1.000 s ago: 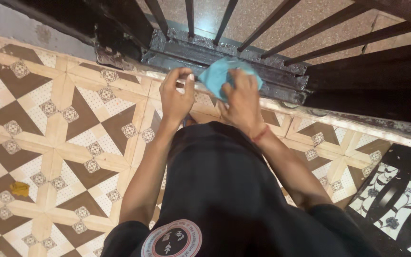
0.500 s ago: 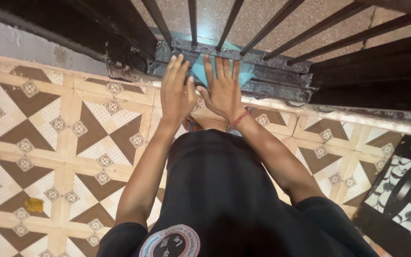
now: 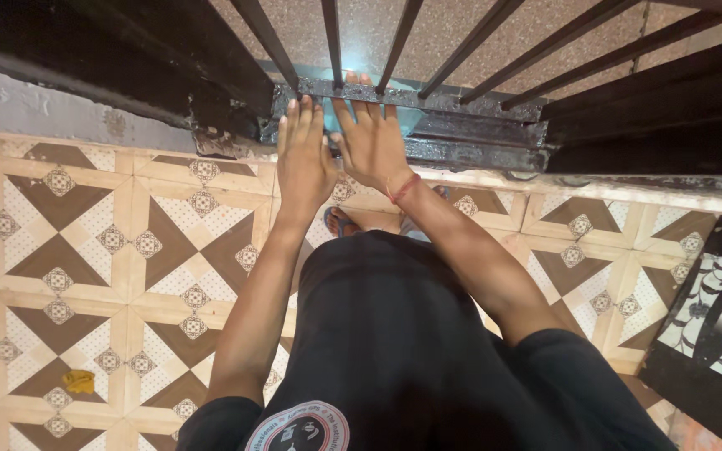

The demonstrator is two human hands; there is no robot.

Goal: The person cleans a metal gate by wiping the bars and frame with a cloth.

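The patterned tile floor, brown and cream with diamond motifs, runs up to the black metal gate, taken here as the landmark. The gate's slanted bars rise from a dark, glossy bottom rail along the floor's far edge; speckled stone flooring lies beyond the bars. A black panel with a white floral pattern stands on the tiles well to the right of the gate's rail. The person, in a dark shirt, stands just short of the rail; a sandalled foot shows on the tiles below it.

Left hand: flat, fingers extended and together, pressed on the rail's near edge, holding nothing. Right hand: flat, fingers spread, pressed down on the blue cloth, not closed around it; a red thread band circles the wrist. The two hands lie side by side, nearly touching. The cloth lies on the rail at the foot of the bars, mostly hidden under the right hand. A small yellow scrap lies on the tiles, well away from the gate.
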